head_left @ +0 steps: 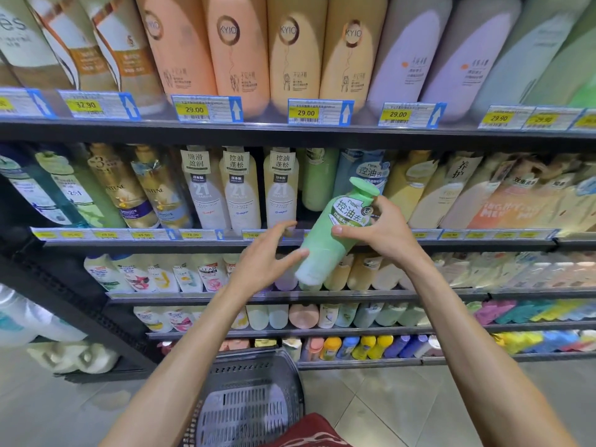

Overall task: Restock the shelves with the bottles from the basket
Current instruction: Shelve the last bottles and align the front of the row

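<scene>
A light green bottle (329, 233) with a round green cap hangs tilted in front of the second shelf (322, 241), cap up and to the right. My right hand (383, 230) grips its upper body near the label. My left hand (267, 256) is spread open beside the bottle's lower end, one fingertip touching it. Behind the bottle there is a dark gap on the shelf, beside another green bottle (317, 179). A dark plastic basket (248, 401) sits on the floor below my arms; no bottles show inside it.
Shelves packed with shampoo bottles fill the view, with yellow price tags (305, 112) along each edge. White "21" bottles (280, 188) stand left of the gap, blue and yellow bottles to its right. Lower shelves hold smaller bottles. The tiled floor (403, 398) lies around the basket.
</scene>
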The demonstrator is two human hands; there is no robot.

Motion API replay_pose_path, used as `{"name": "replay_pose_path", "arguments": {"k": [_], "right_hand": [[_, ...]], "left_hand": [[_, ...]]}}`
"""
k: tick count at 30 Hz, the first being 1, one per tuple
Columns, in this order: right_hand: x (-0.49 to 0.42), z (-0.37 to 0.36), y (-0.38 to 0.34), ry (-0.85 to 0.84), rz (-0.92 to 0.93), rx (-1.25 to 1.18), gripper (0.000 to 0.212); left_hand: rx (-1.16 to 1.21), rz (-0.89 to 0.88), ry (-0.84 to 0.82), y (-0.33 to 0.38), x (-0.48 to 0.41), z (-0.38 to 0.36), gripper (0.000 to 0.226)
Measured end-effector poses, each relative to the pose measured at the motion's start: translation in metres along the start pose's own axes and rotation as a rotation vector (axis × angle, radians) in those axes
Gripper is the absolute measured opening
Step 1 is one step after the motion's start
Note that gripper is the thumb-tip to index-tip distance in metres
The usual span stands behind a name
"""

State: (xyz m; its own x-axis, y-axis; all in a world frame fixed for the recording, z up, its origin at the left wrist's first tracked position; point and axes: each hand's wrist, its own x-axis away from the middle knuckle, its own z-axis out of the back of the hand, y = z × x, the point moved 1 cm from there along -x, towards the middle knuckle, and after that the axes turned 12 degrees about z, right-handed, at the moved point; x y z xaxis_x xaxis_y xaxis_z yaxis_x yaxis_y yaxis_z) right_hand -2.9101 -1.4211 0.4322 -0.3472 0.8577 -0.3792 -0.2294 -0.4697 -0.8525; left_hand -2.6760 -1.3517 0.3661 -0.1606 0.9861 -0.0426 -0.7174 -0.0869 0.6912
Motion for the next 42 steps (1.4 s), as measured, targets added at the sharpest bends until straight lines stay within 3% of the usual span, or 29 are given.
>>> {"name": "replay_pose_path", "arguments": {"k": [5, 10, 25, 36, 42], "right_hand": [[0.000, 0.010, -0.011, 0.111, 0.138, 0.054, 0.073], [-0.003, 0.006, -0.015, 0.212, 0.232, 0.116, 0.069], [-0.030, -0.011, -0.009, 0.272, 0.267, 0.180, 0.067], [-0.054, -0.025, 0.005, 0.104, 0.222, 0.278, 0.067], [-0.070, -0.030, 0.011, 0.057, 0.090, 0.348, 0.063]], "left_hand": [[-0.441, -0.113, 0.305, -0.038, -0.015, 0.004, 0.046], [-0.658, -0.196, 0.342, -0.052, -0.030, -0.003, 0.049], [-0.758, -0.198, 0.362, -0.056, -0.038, -0.014, 0.053], [-0.751, -0.218, 0.416, -0.064, -0.040, -0.017, 0.053], [-0.721, -0.220, 0.426, -0.068, -0.042, -0.020, 0.064]]}}
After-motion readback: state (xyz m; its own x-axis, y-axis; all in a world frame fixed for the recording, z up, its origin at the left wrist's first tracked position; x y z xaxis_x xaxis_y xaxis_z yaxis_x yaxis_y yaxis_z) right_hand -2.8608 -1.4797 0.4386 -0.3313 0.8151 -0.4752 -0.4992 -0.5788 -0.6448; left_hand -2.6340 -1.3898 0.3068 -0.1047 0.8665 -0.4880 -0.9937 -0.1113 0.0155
